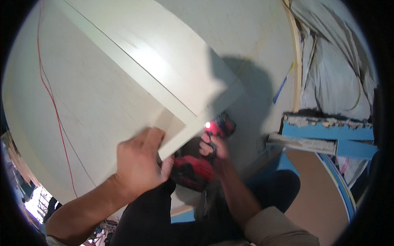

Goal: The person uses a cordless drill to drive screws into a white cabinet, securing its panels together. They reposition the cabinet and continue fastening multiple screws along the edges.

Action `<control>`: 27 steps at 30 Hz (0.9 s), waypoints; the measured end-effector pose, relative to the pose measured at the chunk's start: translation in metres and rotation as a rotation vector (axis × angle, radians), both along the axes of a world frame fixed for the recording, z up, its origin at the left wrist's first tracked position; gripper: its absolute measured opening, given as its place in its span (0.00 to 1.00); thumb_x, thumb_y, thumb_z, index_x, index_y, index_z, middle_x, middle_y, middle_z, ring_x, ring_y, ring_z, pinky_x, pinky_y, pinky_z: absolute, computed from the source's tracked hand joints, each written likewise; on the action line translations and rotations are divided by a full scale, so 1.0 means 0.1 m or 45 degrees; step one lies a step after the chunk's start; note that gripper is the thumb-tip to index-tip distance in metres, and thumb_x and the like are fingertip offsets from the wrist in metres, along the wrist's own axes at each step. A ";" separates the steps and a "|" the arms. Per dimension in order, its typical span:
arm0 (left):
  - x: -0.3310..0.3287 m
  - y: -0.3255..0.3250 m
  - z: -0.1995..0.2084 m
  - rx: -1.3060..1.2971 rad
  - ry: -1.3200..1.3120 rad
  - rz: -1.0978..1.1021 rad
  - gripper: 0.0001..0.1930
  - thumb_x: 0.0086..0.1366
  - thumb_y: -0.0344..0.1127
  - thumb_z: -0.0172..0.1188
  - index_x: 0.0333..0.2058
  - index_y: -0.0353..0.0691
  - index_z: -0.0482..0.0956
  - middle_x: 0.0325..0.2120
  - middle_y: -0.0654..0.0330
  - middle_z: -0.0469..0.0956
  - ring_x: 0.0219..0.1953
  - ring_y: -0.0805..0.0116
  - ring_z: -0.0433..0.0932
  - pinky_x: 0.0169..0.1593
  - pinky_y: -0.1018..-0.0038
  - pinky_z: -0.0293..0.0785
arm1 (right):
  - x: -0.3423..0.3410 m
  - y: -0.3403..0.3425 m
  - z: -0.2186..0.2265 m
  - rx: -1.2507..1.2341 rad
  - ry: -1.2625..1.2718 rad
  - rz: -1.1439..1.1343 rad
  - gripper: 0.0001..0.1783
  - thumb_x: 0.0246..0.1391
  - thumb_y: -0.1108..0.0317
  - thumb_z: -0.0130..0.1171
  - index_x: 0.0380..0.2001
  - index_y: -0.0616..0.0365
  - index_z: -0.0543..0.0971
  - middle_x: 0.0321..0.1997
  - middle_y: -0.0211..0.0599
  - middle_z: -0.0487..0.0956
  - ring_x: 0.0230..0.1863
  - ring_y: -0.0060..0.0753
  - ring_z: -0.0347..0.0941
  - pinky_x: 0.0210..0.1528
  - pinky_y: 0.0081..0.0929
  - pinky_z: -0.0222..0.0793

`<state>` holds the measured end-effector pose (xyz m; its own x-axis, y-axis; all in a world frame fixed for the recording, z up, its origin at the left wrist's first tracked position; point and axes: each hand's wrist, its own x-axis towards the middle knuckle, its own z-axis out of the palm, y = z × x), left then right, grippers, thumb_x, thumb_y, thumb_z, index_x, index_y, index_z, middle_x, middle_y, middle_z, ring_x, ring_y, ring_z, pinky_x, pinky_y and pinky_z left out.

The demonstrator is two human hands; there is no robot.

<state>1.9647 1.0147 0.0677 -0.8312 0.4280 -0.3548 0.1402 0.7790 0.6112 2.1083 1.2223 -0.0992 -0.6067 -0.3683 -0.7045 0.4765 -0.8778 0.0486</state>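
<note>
My right hand point(214, 148) is wrapped round the grip of a red and black cordless drill point(223, 126). A small light glows on the drill, by the corner of a pale wooden frame point(172, 107). Between my hands sits a larger red and black body point(192, 173); I cannot tell if it is the drill's base or a separate tool. With fingers on top and thumb over the side, my left hand point(141, 159) grips the near edge of the frame. The drill's tip is hard to make out.
A pale round-edged board point(262, 24) lies under the frame. A red wire point(55, 102) runs down the left side. A blue and yellow strip point(280, 88) lies at right. Beyond are white sheeting point(328, 78), blue-edged boards point(328, 132) and a brown panel point(314, 188).
</note>
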 end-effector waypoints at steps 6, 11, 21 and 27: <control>-0.01 0.07 -0.04 0.015 0.010 -0.077 0.19 0.45 0.28 0.66 0.37 0.36 0.71 0.27 0.48 0.74 0.26 0.45 0.77 0.29 0.61 0.73 | 0.01 0.05 0.00 -0.065 0.028 -0.123 0.17 0.59 0.67 0.52 0.51 0.55 0.66 0.39 0.29 0.71 0.22 0.16 0.62 0.27 0.21 0.61; 0.05 0.14 0.34 -0.045 -0.046 0.023 0.08 0.57 0.27 0.58 0.36 0.32 0.72 0.23 0.47 0.73 0.25 0.45 0.75 0.30 0.64 0.71 | 0.10 -0.07 0.11 -0.231 0.001 -0.087 0.14 0.57 0.67 0.53 0.46 0.56 0.69 0.39 0.28 0.71 0.23 0.18 0.62 0.27 0.23 0.60; 0.09 0.22 0.37 0.004 -0.039 -0.010 0.07 0.61 0.29 0.54 0.33 0.29 0.72 0.21 0.48 0.71 0.23 0.51 0.73 0.31 0.65 0.70 | 0.09 -0.04 0.17 -0.099 -0.014 -0.085 0.15 0.56 0.65 0.55 0.45 0.60 0.74 0.26 0.33 0.75 0.18 0.23 0.63 0.25 0.25 0.64; 0.15 0.20 0.35 -0.117 0.079 -0.048 0.09 0.59 0.33 0.59 0.32 0.31 0.75 0.18 0.47 0.72 0.20 0.52 0.75 0.28 0.63 0.71 | 0.20 0.14 0.11 0.050 -0.081 0.027 0.16 0.57 0.64 0.55 0.47 0.59 0.73 0.39 0.40 0.82 0.22 0.23 0.70 0.27 0.25 0.72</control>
<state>1.9798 1.0348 0.1030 -0.8366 0.4273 -0.3427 0.2056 0.8249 0.5266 2.1284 1.2361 -0.0880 -0.5522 -0.3522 -0.7557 0.4923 -0.8692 0.0454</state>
